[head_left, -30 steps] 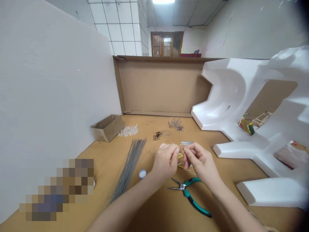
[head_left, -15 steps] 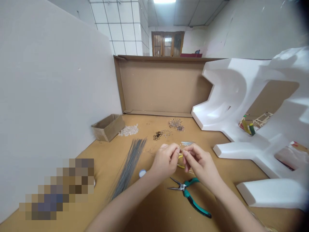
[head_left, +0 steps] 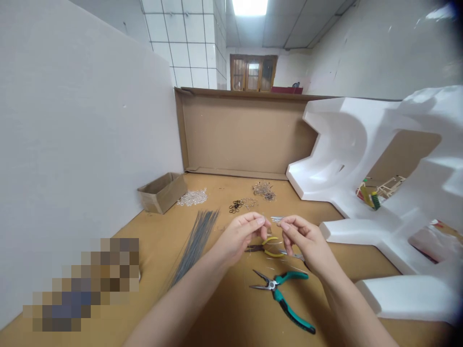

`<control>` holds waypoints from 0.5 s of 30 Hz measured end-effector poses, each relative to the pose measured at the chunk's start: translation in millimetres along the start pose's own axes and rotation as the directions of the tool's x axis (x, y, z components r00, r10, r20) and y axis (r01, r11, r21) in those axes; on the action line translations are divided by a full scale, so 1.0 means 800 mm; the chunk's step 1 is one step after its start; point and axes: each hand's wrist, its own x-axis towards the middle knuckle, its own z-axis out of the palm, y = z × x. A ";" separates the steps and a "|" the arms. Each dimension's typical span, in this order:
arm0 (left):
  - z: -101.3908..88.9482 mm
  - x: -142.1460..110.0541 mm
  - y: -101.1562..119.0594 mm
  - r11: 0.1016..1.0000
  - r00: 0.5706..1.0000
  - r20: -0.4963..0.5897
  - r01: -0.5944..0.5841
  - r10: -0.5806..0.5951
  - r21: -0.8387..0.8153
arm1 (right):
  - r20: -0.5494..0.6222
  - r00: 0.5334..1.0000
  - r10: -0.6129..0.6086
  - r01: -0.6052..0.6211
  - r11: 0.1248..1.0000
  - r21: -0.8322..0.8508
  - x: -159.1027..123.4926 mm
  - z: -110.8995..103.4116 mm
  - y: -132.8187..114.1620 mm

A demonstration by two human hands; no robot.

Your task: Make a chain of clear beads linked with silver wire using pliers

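My left hand (head_left: 246, 237) is closed in a pinch above the table; whatever its fingertips hold is too small to make out. A short distance to its right, my right hand (head_left: 303, 237) also pinches thumb against fingers, with its contents too fine to name. Below and between them lie yellow-handled pliers (head_left: 281, 254), partly hidden, and several thin wire pieces (head_left: 285, 260). Nearer to me, teal-handled long-nose pliers (head_left: 272, 285) rest with their jaws apart. A bundle of straight grey wires (head_left: 197, 241) lies left of my left hand. Short silver wires (head_left: 276, 219) sit just beyond the right fingertips.
Farther back are black rings (head_left: 236, 206), a heap of small metal pieces (head_left: 264, 190) and a pile of clear small pieces (head_left: 192, 197). A cardboard box (head_left: 161, 193) stands at left. White foam packing (head_left: 336, 144) borders the right side, and a cardboard wall (head_left: 246, 135) the back.
My hands, fingertips together before, have drawn apart sideways. The yellow-handled pliers between them now show more fully. The view has tilted up slightly.
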 end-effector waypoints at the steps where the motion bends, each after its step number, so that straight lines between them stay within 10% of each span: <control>1: -0.001 0.001 0.000 0.998 1.000 0.012 0.006 -0.005 -0.064 | 0.027 1.000 -0.005 0.004 0.999 0.047 0.001 -0.002 0.001; 15: -0.004 -0.001 0.003 0.993 0.994 0.002 -0.108 0.108 0.038 | 0.209 0.969 0.129 -0.210 0.876 0.434 0.005 -0.008 0.000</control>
